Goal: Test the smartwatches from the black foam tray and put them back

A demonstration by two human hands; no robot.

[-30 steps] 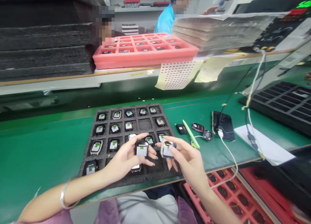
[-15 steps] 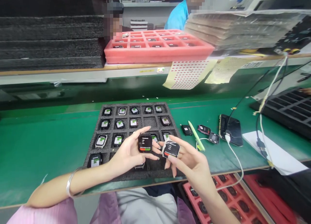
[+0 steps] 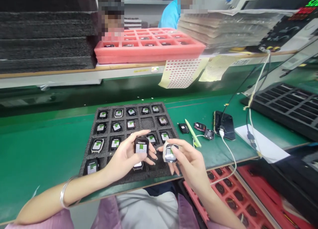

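Observation:
My left hand (image 3: 126,153) grips a black smartwatch body (image 3: 141,146) without a strap, its thumb at the lower part of the lit screen. A silver smartwatch body (image 3: 170,153) sits in my right hand (image 3: 190,158), the thumb lying on its screen. Both screens show a white and green pattern. Below the hands lies a dark grey foam tray (image 3: 86,148), its pockets holding several more watch bodies with similar lit screens. One second-row pocket (image 3: 147,122) is bare. My hands and forearms hide part of the lower rows.
Right of the tray lie a green pen (image 3: 192,133), small dark watch bodies (image 3: 184,128) and a cabled black device (image 3: 224,124). A pink foam tray (image 3: 149,53) stands on the shelf, beside stacked black foam (image 3: 47,40). Another red tray (image 3: 223,196) is below the table edge. Two people are behind.
Both watch screens have switched from dark text pages with red and green bars to the white and green pattern. My thumbs have moved onto the screens. The whole view has shifted slightly.

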